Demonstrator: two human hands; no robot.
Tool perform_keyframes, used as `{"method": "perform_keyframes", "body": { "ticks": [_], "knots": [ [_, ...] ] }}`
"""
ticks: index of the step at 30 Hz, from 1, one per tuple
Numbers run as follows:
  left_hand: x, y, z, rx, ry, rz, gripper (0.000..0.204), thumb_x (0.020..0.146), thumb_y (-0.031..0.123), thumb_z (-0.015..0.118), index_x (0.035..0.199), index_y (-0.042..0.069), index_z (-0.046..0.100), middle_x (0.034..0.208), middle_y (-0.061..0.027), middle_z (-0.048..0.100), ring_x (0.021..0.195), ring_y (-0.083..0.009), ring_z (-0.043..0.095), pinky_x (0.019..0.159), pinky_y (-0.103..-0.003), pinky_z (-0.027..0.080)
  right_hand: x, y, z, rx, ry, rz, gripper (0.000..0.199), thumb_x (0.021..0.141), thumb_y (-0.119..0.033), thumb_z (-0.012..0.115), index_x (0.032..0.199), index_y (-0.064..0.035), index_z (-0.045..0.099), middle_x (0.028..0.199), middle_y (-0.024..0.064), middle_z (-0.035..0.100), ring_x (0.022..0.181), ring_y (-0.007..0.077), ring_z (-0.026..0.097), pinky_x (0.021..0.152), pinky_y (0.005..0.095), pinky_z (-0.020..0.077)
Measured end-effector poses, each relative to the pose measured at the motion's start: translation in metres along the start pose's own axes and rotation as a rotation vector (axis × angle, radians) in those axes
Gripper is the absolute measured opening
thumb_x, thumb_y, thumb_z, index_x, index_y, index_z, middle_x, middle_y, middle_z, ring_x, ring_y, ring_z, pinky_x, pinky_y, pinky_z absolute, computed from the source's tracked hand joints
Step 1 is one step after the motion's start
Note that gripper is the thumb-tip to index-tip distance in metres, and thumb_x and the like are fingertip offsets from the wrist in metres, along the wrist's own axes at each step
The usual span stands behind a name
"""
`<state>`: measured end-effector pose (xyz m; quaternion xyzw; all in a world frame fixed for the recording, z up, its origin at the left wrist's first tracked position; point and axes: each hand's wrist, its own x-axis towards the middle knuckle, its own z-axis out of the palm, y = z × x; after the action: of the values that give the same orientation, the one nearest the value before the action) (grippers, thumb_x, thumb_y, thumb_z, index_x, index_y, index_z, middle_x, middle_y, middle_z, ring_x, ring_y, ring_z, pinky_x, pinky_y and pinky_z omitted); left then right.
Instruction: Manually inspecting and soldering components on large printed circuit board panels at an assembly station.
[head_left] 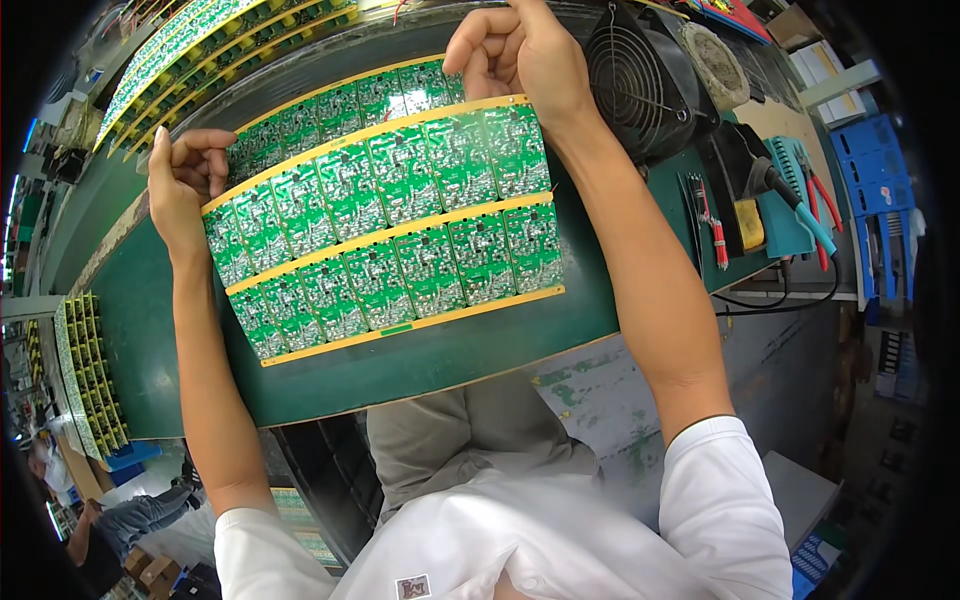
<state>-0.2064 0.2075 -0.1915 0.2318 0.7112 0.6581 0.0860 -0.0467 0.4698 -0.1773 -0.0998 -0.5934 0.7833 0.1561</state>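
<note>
Hands grip a large green circuit board panel with yellow rails (390, 225) at its two far corners: the left hand (185, 185) pinches the left corner, the right hand (520, 55) pinches the upper right corner. The panel is held just above the dark green worktop (450, 355). A second, similar green panel (340, 100) lies just behind it. A black fan (640, 85) stands right of the right hand.

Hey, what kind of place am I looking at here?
Probably an electronics assembly workshop. Both hands, left hand and right hand, hold a green circuit board panel over a green bench, with a fan and pliers nearby.
</note>
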Motion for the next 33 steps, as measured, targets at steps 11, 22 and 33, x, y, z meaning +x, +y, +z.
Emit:
{"method": "perform_keyframes", "body": {
  "ticks": [11,22,33],
  "knots": [
    [-0.0023,0.0042,0.001,-0.097,0.004,-0.007,0.06,0.099,0.041,0.031,0.085,-0.004,0.068,0.057,-0.0012,0.051,0.042,-0.0047,0.034,0.04,-0.019,0.022,-0.0013,-0.0006,0.0024,0.002,0.022,0.001,0.078,0.1,-0.055,0.026,0.062,0.0004,0.065,0.042,0.0063,0.054,0.025,0.01,0.034,0.031,0.0182,0.0244],
    [-0.0061,0.0074,0.0056,-0.085,0.022,0.012,0.059,0.099,0.042,0.031,0.084,-0.002,0.067,0.058,-0.0008,0.051,0.047,-0.0056,0.038,0.044,-0.019,0.026,-0.0004,0.0013,0.0036,-0.014,0.047,-0.021,0.077,0.1,-0.055,0.026,0.062,0.0003,0.065,0.042,0.0072,0.054,0.025,0.0108,0.036,0.03,0.0185,0.0246],
    [-0.005,0.0087,0.0046,-0.065,0.005,0.022,0.062,0.099,0.04,0.027,0.082,-0.004,0.068,0.059,-0.002,0.052,0.052,-0.0075,0.042,0.051,-0.021,0.032,0.0033,0.0067,-0.0002,-0.015,0.056,-0.047,0.076,0.1,-0.054,0.027,0.062,-0.0001,0.065,0.042,0.0065,0.054,0.025,0.0114,0.038,0.031,0.0186,0.0257]
  ]
}}
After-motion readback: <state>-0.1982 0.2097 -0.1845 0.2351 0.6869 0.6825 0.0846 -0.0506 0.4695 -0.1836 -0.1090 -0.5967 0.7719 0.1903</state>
